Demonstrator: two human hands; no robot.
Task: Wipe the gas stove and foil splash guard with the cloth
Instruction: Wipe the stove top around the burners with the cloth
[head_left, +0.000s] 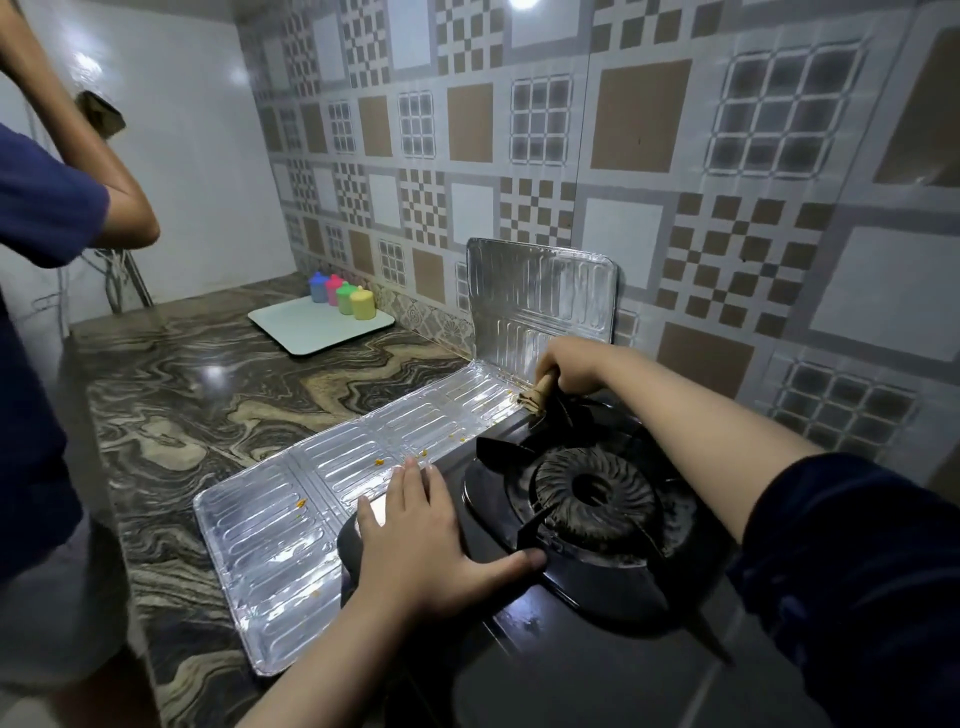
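Observation:
A black gas stove (597, 592) stands on the marble counter, its round burner (595, 496) under a black pan support. A foil splash guard (291, 499) lies flat to the stove's left, and its rear panel (540, 296) stands upright against the tiled wall. Orange crumbs dot the flat foil. My left hand (431, 545) rests flat with straight fingers on the stove's left edge, fingertips touching the foil. My right hand (571, 366) grips a brown patterned cloth (537, 397) at the stove's far left corner, where foil and stove meet.
A white tray (306, 327) with several coloured plastic containers (340, 299) sits at the back of the marble counter (208, 405). Another person in a dark blue shirt (31, 312) stands at the left. A patterned tiled wall rises behind the stove.

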